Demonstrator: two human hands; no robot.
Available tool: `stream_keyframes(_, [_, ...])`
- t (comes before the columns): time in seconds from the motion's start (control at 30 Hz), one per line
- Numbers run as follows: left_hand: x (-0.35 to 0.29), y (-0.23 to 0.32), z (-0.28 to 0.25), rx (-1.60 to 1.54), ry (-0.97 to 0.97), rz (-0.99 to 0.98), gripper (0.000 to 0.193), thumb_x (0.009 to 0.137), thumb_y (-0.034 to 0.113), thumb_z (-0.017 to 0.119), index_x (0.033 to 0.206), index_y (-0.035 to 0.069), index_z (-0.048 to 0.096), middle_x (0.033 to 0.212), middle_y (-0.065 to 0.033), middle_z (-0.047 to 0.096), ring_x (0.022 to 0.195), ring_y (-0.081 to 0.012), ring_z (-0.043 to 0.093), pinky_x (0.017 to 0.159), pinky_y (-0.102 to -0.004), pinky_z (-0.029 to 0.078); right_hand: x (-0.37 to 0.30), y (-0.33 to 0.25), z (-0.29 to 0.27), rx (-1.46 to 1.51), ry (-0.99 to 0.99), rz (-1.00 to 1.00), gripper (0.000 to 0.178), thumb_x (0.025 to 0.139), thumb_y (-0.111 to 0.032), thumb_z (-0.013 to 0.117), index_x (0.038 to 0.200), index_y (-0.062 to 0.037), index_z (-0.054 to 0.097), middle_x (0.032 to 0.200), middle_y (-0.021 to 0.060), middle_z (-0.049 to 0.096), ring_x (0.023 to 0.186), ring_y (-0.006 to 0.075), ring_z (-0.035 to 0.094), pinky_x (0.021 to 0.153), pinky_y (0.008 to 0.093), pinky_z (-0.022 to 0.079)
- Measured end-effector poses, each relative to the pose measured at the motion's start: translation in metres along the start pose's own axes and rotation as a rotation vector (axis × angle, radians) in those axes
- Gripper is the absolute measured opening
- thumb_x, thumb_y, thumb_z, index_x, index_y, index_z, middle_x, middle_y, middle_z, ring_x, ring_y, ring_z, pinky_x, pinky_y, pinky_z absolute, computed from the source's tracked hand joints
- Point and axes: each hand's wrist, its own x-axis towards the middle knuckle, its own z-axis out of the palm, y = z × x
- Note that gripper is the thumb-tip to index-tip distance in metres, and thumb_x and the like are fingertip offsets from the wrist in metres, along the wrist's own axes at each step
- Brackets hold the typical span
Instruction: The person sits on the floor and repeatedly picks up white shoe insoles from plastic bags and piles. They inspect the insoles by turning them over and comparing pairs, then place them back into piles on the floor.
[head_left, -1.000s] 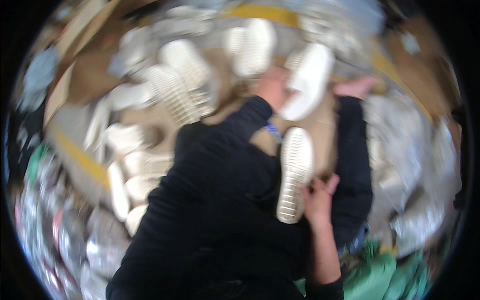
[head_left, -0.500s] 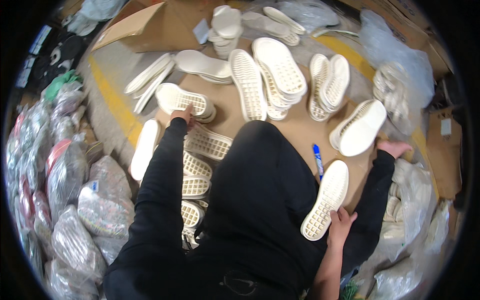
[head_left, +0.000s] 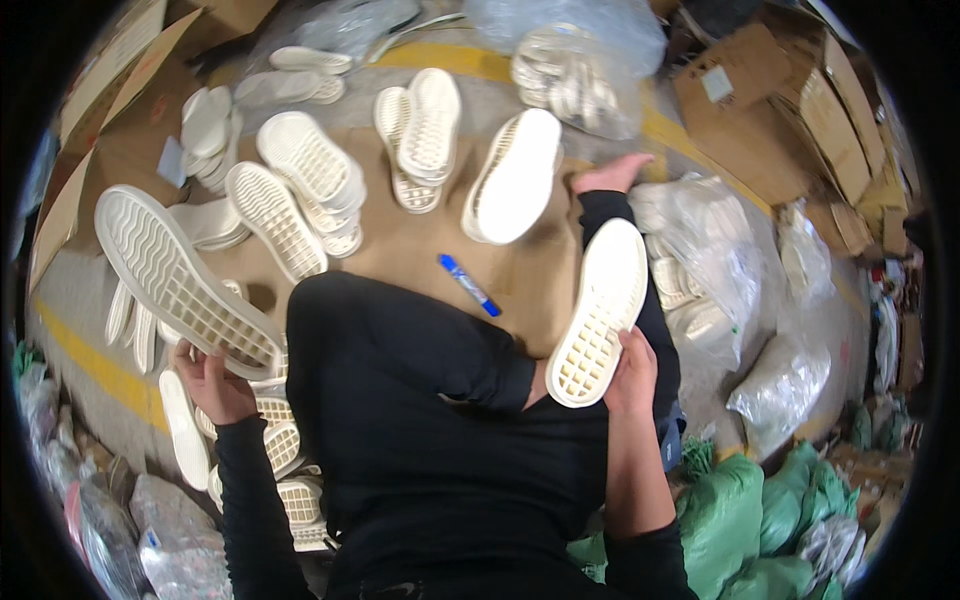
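My left hand [head_left: 215, 385] grips the heel end of a cream shoe sole [head_left: 180, 275], lifted with its wavy-grooved toe pointing away to the upper left. A second, whiter sole [head_left: 603, 305] is in my right hand [head_left: 632, 372], held by its edge near the gridded heel, over my bent leg. Below and beside my left hand lie several more soles [head_left: 282, 445], partly hidden by my hand and sleeve. A blue marker pen [head_left: 468, 284] rests on the brown cardboard sheet [head_left: 400, 250] between my hands.
Small stacks of soles [head_left: 310, 165] [head_left: 430, 125] [head_left: 515, 180] stand along the far side of the cardboard. Bagged soles [head_left: 690, 260] lie right, beyond my bare foot [head_left: 615, 175]. Open cartons [head_left: 775, 110], green sacks [head_left: 720, 510] and plastic-wrapped bundles [head_left: 180, 530] surround me.
My left hand has taken a sole from the left-hand group and lifted it. My right hand still holds its sole, now raised a little. The view has swung to the right.
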Motion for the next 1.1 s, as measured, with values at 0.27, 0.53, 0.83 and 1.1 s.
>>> stream_keyframes(0.27, [-0.066, -0.012, 0.245, -0.079, -0.774, -0.640, 0.026, 0.096, 0.005, 0.058, 0.120, -0.005, 0.062, 0.107, -0.0089, 0.070, 0.090, -0.0119, 0.066, 0.080, -0.0263, 0.052, -0.009, -0.037, 0.027, 0.063, -0.068, -0.162, 0.048, 0.089, -0.010, 0.048, 0.132, 0.0115, 0.050, 0.122, 0.0208, 0.066, 0.108, 0.0271, 0.068, 0.097, 0.0371, 0.054])
stream_keyframes(0.53, [-0.115, -0.023, 0.317, -0.294, -0.785, -0.824, 0.034, 0.101, 0.011, 0.054, 0.131, -0.005, 0.056, 0.116, -0.0122, 0.069, 0.101, -0.0161, 0.067, 0.089, -0.0292, 0.053, -0.030, -0.066, 0.006, 0.117, -0.018, -0.349, 0.052, 0.088, -0.011, 0.052, 0.135, 0.0107, 0.048, 0.127, 0.0218, 0.062, 0.111, 0.0263, 0.066, 0.098, 0.0366, 0.052])
stream_keyframes(0.83, [-0.095, 0.001, 0.317, -0.148, -0.802, -0.926, 0.040, 0.107, 0.023, 0.049, 0.137, -0.003, 0.051, 0.122, -0.0131, 0.066, 0.106, -0.0196, 0.067, 0.093, -0.0301, 0.053, -0.022, -0.105, 0.019, -0.550, -0.091, -0.658, 0.043, 0.090, -0.007, 0.067, 0.130, 0.0067, 0.057, 0.129, 0.0177, 0.063, 0.114, 0.0236, 0.063, 0.100, 0.0356, 0.048])
stream_keyframes(1.1, [-0.101, -0.035, 0.308, -0.337, -1.068, -1.135, 0.060, 0.097, 0.019, 0.057, 0.150, 0.003, 0.036, 0.138, -0.0174, 0.056, 0.124, -0.0283, 0.059, 0.106, -0.0402, 0.047, -0.029, -0.085, 0.051, -1.297, -0.541, -0.892, 0.031, 0.075, 0.003, 0.067, 0.105, -0.0038, 0.069, 0.135, 0.0134, 0.062, 0.133, 0.0405, 0.050, 0.110, 0.0483, 0.042])
